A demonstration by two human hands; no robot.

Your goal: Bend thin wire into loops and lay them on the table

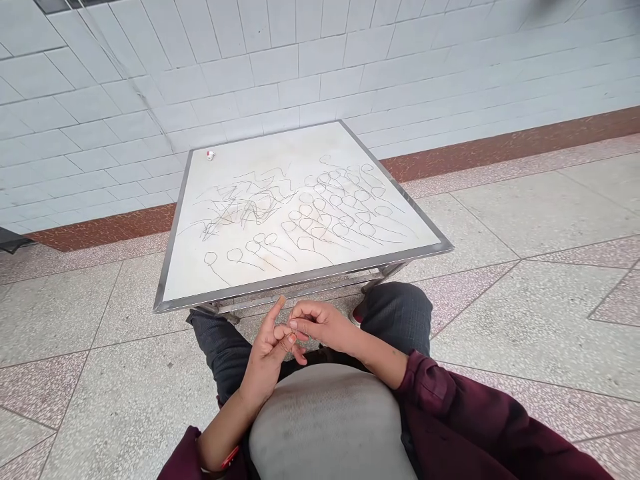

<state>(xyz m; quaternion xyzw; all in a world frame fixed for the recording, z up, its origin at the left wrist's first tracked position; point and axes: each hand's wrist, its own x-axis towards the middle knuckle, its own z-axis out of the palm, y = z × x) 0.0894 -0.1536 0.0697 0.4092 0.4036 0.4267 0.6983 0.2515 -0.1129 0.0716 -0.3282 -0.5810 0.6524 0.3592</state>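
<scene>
While fingers meet, looped strands beyond

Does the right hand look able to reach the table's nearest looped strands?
Probably yes: the right hand touches the left hand, but nothing visible blocks its way over the table to the looped strands.

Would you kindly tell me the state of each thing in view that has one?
Left hand: one finger raised, others bent.
Right hand: fingers bent, meeting the left hand's; anything held is too fine to tell.
Looped strands: spread out, some overlapping.
Other strands: bent, crossing in a heap.
Table: standing, top stained.
Right sleeve: pushed up.
</scene>
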